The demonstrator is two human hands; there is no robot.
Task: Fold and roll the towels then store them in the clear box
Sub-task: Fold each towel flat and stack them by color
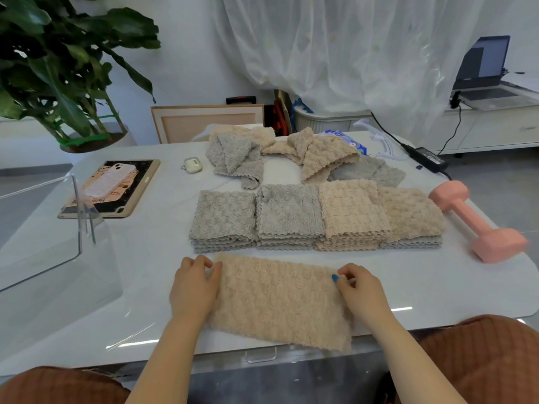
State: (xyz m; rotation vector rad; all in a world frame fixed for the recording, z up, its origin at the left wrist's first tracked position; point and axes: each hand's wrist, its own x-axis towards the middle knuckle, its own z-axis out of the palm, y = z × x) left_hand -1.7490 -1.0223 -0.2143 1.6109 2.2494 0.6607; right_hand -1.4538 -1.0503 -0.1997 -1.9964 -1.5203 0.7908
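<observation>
I see a blue-painted nail [335, 277] on my right hand [360, 287], right at the grip. Back from the grips, bare forearms [163, 354]. Farther back, rust-brown trousers [481, 354] with a small waffle check.

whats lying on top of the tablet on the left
A phone in a pale case lies camera side up on the tablet, hiding the middle of its surface. The clear box has a corner in front of the tablet's near edge, which blurs that part.
</observation>
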